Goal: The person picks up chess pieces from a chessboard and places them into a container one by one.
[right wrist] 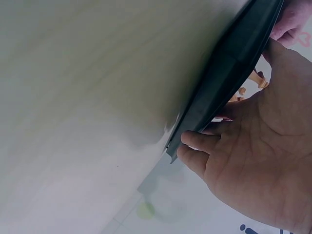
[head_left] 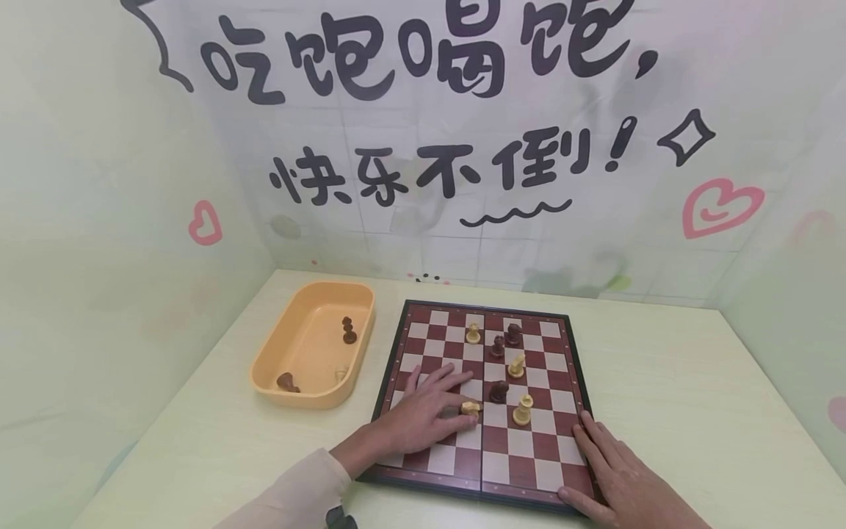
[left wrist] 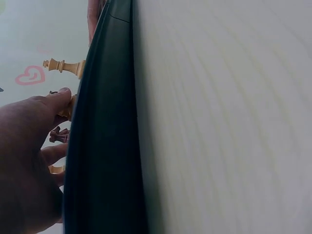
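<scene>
My left hand point(head_left: 423, 415) reaches over the left half of a red-and-white chessboard point(head_left: 456, 459). Its thumb and index finger pinch a cream chess piece point(head_left: 471, 408), whose kind is partly hidden by them; the other fingers spread over the squares. Just right of it stand a dark chess piece point(head_left: 499, 391) and a taller cream king point(head_left: 522, 410). In the left wrist view the king point(left wrist: 66, 67) shows beyond the thumb. My right hand point(head_left: 617, 474) rests on the board's near right edge with fingers extended. In the right wrist view its fingers point(right wrist: 200, 141) touch the dark rim.
Farther up the board stand another cream piece point(head_left: 473, 333), a cream knight point(head_left: 516, 365) and two dark pieces point(head_left: 497, 346). An orange tray point(head_left: 311, 400) lies left of the board, holding a few chess pieces. Walls with printed lettering enclose the pale table point(head_left: 674, 382).
</scene>
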`<state>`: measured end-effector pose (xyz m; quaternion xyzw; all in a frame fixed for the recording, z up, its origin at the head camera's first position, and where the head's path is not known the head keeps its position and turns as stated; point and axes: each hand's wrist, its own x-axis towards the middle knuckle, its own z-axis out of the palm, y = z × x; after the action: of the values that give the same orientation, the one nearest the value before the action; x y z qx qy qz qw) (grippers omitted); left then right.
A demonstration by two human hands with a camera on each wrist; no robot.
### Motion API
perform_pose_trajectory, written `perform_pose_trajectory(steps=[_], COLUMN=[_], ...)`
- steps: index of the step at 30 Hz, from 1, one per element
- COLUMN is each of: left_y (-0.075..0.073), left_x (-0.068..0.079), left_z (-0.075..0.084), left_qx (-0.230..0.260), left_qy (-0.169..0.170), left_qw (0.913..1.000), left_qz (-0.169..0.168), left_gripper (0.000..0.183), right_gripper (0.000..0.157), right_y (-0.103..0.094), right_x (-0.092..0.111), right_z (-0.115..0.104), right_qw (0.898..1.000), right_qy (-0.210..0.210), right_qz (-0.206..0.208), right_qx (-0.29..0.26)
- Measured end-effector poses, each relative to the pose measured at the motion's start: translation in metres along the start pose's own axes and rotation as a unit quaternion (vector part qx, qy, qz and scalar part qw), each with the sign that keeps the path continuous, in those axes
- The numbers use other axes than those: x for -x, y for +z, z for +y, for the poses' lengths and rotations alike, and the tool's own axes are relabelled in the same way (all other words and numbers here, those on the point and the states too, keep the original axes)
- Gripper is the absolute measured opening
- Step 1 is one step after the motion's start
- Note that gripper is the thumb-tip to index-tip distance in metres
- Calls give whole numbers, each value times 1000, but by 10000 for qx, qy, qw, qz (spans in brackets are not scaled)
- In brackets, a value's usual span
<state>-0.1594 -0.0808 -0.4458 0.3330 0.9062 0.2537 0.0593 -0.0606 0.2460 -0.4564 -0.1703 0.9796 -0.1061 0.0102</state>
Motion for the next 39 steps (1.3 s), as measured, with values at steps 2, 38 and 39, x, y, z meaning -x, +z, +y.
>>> perform_pose_trajectory(steps=[2,38,39], left_y=[1,-22,-22], left_x=[1,1,1], left_z=[-1,1,0], left_qx=[12,1242,1257], left_qy=[8,-150,-145], left_qw=[10000,9912,9910], left_qz=[6,438,439], left_gripper=[50,32,33], right_gripper=[99,100,100], right_y=[0,0,-1], right_x=[0,-1,-1], right_z=[0,-1,-1], right_qw=[10000,10000,10000], right_qy=[4,-6,-8], right_qz=[-28,-66,-56], right_qx=[-5,18,29])
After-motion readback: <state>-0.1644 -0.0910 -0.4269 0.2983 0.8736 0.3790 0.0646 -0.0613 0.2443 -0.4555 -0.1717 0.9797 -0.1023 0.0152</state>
